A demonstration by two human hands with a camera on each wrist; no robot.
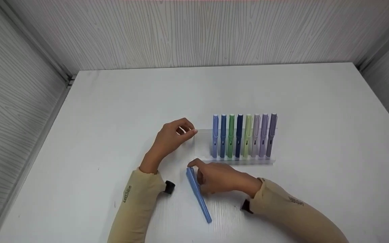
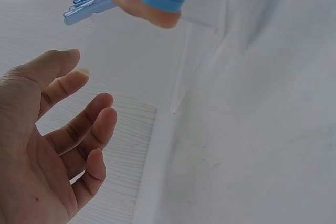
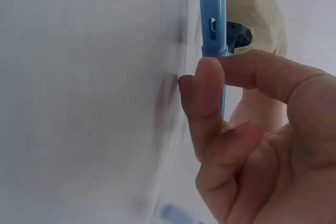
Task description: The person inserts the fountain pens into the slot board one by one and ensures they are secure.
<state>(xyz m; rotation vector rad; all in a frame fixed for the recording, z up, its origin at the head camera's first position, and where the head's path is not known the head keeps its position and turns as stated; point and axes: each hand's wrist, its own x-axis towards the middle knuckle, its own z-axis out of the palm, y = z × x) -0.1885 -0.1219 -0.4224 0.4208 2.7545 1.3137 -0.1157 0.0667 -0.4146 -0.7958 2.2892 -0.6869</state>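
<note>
In the head view, a light blue pen [image 1: 198, 195] slants across in front of the clear stand. My right hand [image 1: 218, 177] pinches it between thumb and fingertips. The right wrist view shows the same pen [image 3: 212, 11] at my fingertips, with a small oval window in its barrel. My left hand [image 1: 174, 135] is at the upper left corner of the clear pen stand [image 1: 203, 143], thumb and index fingertips together on its edge. In the left wrist view the other fingers of that hand [image 2: 58, 129] are loosely bent.
A row of several upright pens [image 1: 239, 135], in blues, greens and purples, fills the stand's middle and right. White tabletop [image 1: 79, 152] surrounds the stand. Wood-grain panels [image 1: 194, 33] stand behind and at both sides. A black piece [image 1: 169, 187] sits at each sleeve cuff.
</note>
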